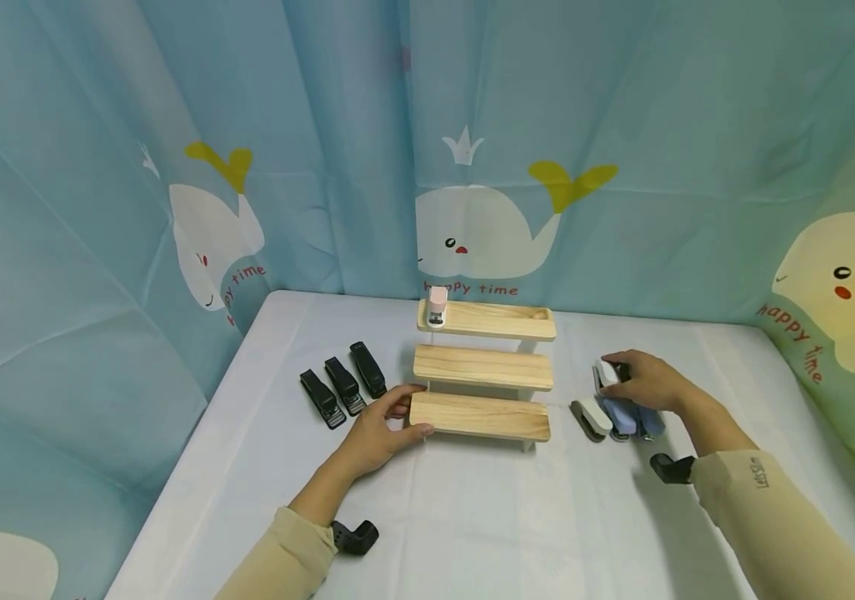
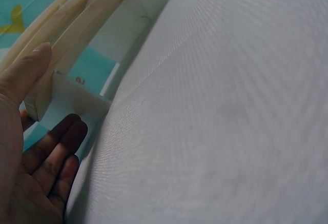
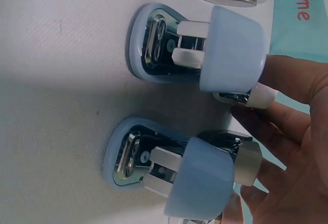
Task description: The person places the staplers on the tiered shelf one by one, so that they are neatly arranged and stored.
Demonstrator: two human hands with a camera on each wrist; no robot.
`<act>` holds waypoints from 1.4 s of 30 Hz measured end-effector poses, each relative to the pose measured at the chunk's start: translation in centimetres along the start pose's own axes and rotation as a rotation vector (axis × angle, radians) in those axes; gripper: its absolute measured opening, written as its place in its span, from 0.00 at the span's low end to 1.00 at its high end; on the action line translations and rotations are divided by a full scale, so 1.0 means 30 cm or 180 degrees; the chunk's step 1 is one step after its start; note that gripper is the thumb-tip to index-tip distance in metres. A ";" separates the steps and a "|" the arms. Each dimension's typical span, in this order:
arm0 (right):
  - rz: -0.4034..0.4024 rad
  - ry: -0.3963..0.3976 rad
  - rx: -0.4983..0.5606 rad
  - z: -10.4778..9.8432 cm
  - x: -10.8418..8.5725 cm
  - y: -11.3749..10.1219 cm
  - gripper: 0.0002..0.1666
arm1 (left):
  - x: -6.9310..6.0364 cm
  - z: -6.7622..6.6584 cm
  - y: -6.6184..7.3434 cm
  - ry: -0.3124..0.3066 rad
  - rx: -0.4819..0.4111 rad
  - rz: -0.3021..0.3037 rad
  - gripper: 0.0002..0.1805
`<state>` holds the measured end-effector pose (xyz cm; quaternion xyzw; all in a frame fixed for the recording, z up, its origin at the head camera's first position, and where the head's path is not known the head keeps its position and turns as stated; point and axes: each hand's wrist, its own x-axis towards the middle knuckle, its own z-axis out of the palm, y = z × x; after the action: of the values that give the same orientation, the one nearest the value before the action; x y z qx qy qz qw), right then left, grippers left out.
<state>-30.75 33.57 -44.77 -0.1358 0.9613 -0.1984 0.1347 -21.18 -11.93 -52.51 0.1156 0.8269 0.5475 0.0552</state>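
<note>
A three-tier wooden display shelf [image 1: 483,364] stands mid-table. My left hand [image 1: 375,435] grips the left end of its bottom tier, thumb on top; in the left wrist view a finger lies behind the board [image 2: 77,39] and the others hang loosely curled. At the right, my right hand [image 1: 651,382] pinches a small whitish stapler [image 3: 262,96] between thumb and forefinger. Nearer me are two blue staplers [image 3: 233,49]. A dark stapler with a pale end [image 3: 248,163] lies by the other fingers, partly hidden. A white-topped stapler [image 1: 591,417] sits left of the blue ones.
Several black staplers lie left of the shelf, among them this middle one [image 1: 345,385]. A pink-and-white stapler [image 1: 437,307] stands on the top tier's left end. A blue whale-print curtain [image 1: 352,208] hangs behind the white-covered table [image 1: 465,517].
</note>
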 end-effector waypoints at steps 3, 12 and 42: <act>0.0005 0.0034 0.0022 0.005 0.000 -0.001 0.45 | 0.000 0.001 0.000 -0.0001 -0.0002 0.0003 0.34; 0.0065 0.0134 0.0053 0.019 0.003 0.001 0.44 | 0.000 -0.003 0.003 -0.0014 0.0014 0.0006 0.35; 0.0161 0.0324 0.0135 0.010 -0.033 -0.046 0.48 | 0.000 -0.001 0.005 -0.0006 0.0021 0.0028 0.34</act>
<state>-29.44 32.55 -44.26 -0.0984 0.9656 -0.2219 0.0935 -21.16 -11.89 -52.36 0.1199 0.8281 0.5450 0.0532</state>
